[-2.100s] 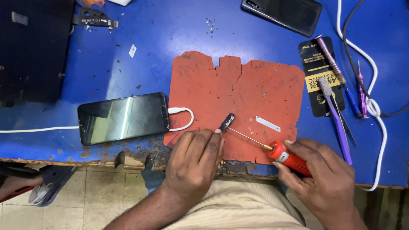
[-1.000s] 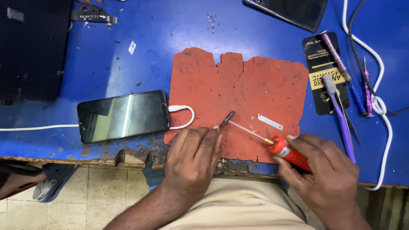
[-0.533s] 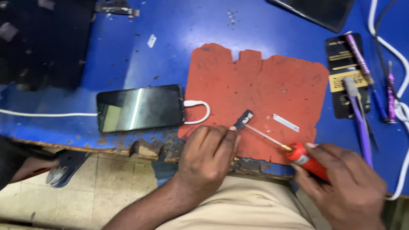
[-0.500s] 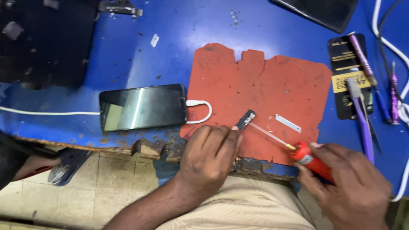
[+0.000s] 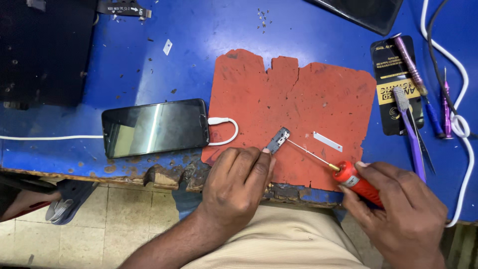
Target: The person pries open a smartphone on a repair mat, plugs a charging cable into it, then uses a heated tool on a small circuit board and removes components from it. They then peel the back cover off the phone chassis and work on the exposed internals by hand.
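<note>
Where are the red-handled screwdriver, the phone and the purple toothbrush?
red-handled screwdriver [image 5: 359, 183], head view, on its red handle.
phone [image 5: 155, 127], head view, middle of its dark screen.
purple toothbrush [image 5: 412, 137], head view, on its handle.

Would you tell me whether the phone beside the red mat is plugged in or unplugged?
Plugged in: a white cable loops into the right end of the phone.
</note>
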The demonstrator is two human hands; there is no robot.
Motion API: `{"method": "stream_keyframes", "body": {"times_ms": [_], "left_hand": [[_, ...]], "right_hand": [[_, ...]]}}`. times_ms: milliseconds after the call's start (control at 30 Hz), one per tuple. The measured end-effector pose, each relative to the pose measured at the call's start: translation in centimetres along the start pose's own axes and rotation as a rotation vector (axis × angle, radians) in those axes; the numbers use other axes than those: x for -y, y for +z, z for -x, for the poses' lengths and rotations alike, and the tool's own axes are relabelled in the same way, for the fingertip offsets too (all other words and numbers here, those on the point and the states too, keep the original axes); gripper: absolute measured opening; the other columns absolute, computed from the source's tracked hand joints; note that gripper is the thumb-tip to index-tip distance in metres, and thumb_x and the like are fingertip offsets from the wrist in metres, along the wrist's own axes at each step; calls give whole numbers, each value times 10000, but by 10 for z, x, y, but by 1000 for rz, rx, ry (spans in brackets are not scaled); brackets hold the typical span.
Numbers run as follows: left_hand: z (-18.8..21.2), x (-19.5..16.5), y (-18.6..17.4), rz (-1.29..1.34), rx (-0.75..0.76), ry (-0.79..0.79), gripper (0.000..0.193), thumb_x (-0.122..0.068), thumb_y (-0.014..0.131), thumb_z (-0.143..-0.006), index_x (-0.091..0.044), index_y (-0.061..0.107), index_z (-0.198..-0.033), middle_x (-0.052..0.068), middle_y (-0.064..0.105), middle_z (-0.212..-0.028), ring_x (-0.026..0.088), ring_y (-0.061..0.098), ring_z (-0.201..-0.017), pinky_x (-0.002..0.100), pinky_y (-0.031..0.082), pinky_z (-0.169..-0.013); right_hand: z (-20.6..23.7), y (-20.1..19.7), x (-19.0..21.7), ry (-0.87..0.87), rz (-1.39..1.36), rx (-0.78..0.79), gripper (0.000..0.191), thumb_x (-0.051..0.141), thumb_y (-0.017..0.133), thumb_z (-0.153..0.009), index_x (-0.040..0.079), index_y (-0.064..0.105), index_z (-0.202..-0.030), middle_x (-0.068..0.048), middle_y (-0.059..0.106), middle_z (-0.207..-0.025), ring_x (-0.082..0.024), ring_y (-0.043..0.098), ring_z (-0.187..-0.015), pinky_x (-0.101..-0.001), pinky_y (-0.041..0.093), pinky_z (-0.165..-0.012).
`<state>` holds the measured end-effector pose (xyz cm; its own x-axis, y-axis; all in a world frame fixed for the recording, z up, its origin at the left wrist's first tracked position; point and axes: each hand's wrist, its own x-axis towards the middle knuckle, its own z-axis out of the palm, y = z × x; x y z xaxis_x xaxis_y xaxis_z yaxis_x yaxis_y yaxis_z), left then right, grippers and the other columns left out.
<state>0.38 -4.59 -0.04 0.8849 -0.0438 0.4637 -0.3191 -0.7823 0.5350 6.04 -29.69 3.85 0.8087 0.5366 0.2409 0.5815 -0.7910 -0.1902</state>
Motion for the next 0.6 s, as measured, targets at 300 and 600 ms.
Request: {"method": "stream_keyframes", "body": {"times_ms": [300, 600], "left_hand": [[0, 0, -1, -12, -7, 6, 185, -13, 755, -922, 98, 690, -1055, 165, 628, -960, 272, 590, -811, 394, 492, -706], [-1, 0, 0, 0, 7, -10, 179, -13, 757, -912, 91, 696, -1046, 145, 617, -932, 264, 584, -802, 387, 490, -699]], "right_hand": [[-1, 0, 0, 17, -28, 10, 461, 143, 897, -696, 15, 733, -1108, -115, 703, -1035, -263, 684, -855, -372, 571, -753], [-4, -2, 3, 35, -24, 30, 483, 125, 888, -666, 8, 736, -1109, -128, 701, -1021, -268, 685, -858, -378, 575, -751]]}}
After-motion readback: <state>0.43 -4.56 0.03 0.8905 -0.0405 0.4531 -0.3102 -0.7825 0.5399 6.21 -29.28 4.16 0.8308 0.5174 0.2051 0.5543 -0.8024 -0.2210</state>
